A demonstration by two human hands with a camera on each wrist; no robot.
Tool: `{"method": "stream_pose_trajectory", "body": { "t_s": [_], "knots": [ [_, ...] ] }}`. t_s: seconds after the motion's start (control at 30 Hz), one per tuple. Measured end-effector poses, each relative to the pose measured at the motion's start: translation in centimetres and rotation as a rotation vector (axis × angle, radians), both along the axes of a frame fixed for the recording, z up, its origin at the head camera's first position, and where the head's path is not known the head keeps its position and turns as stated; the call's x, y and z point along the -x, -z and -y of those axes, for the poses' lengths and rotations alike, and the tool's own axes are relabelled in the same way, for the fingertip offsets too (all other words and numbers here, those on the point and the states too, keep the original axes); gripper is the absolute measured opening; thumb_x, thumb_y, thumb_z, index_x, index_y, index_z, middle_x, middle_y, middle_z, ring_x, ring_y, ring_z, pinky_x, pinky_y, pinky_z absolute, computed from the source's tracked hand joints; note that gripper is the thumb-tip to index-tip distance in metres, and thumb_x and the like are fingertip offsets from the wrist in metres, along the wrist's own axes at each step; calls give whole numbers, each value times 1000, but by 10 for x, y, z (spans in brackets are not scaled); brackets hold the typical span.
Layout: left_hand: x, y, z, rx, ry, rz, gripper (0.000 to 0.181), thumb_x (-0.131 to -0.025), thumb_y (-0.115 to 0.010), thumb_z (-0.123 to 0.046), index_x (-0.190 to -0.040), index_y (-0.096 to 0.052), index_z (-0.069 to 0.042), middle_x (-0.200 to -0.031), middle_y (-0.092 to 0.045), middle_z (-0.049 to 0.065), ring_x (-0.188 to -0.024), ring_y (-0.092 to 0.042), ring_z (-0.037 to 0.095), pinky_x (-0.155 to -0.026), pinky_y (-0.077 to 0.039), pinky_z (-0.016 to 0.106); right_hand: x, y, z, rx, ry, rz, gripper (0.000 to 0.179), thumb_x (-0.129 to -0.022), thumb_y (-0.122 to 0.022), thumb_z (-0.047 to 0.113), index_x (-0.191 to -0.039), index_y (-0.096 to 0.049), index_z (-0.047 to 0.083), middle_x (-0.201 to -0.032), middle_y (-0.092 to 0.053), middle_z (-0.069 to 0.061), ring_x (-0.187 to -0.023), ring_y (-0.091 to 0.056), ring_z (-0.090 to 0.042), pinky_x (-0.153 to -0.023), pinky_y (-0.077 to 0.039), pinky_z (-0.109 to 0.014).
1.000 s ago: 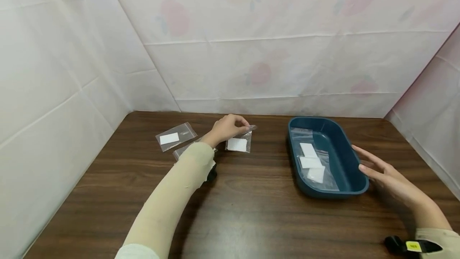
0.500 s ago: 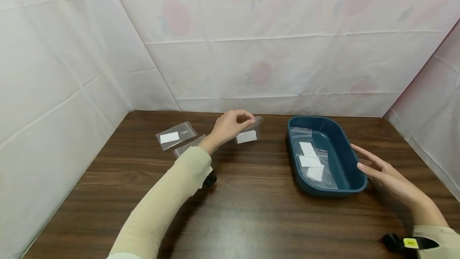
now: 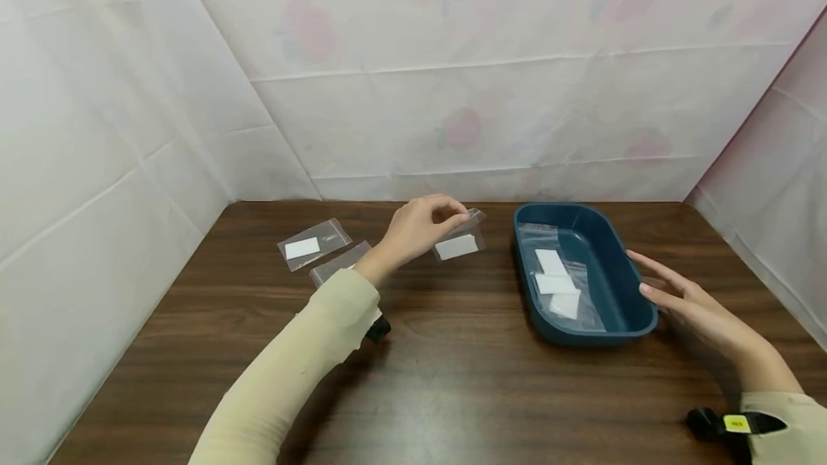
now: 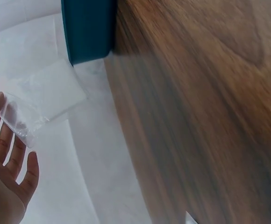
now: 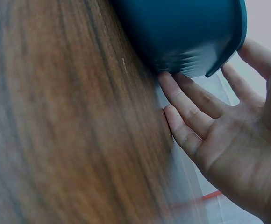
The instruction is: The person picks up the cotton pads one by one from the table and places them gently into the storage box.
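Note:
My left hand pinches the top edge of a clear zip bag between thumb and forefinger. A white rectangular piece shows inside the bag, which hangs over the far part of the table; in the left wrist view the bag is tilted beneath the fingertips. On the right stands a dark blue plastic bin. Several similar bags with white pieces lie along its left side. My right hand rests against the bin's right side, fingers extended, thumb at the rim; the right wrist view shows the fingers spread along the outer wall.
Two more clear zip bags lie on the wooden table at the left: one flat bag with a white piece, and another bag partly hidden by the left forearm. White patterned cloth hangs behind and at both sides.
My left hand has lifted the zip bag it pinches and carried it to the right, toward the bin. My right hand has stayed at the bin's side.

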State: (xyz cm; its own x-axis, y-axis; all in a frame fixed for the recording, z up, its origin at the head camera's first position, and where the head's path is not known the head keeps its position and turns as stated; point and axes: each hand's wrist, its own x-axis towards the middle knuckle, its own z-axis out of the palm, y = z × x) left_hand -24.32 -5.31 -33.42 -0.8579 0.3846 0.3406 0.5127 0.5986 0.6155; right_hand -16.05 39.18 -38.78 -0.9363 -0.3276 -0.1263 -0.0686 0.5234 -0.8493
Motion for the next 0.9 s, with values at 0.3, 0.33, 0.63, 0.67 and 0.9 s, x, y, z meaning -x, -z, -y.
{"method": "stream_pose_trajectory", "body": {
  "t_s": [0.3,0.33,0.63,0.67,0.9],
  "knots": [
    [-10,-9,-9,-23,33,-45,18,-96,-65,-40,-106,-74,-27,-97,-66,-15,-78,-57,2,-68,-47,28,1,1,8,29,-19,-5,58,-108,-44,22,-160,-18,26,-155,-27,-20,-117,-45,11,-85,-44,-14],
    [-11,-10,-10,-27,37,-51,18,-96,-65,-40,-106,-74,-27,-98,-66,-15,-78,-57,1,-68,-47,28,1,1,9,30,-18,-8,58,-108,-44,22,-160,-18,26,-155,-28,-19,-117,-46,10,-85,-44,-15],
    [-16,-15,-26,-63,66,-73,17,-96,-65,-39,-105,-74,-28,-94,-65,-16,-76,-56,0,-66,-47,27,4,4,14,53,-37,3,58,-108,-44,22,-160,-18,26,-159,-22,-20,-119,-42,12,-86,-43,-14],
    [-16,-16,-27,-66,68,-74,16,-96,-65,-39,-105,-74,-28,-94,-65,-17,-76,-56,0,-66,-47,26,4,5,15,54,-37,4,58,-108,-44,22,-160,-19,26,-159,-21,-20,-119,-42,12,-86,-44,-15],
    [-17,-25,-44,-94,106,-90,16,-96,-66,-35,-106,-74,-26,-96,-67,-16,-80,-59,-1,-70,-47,22,6,7,16,44,-25,-2,58,-108,-44,22,-160,-19,25,-153,-31,-19,-116,-48,8,-86,-44,-15]
  ]
}}
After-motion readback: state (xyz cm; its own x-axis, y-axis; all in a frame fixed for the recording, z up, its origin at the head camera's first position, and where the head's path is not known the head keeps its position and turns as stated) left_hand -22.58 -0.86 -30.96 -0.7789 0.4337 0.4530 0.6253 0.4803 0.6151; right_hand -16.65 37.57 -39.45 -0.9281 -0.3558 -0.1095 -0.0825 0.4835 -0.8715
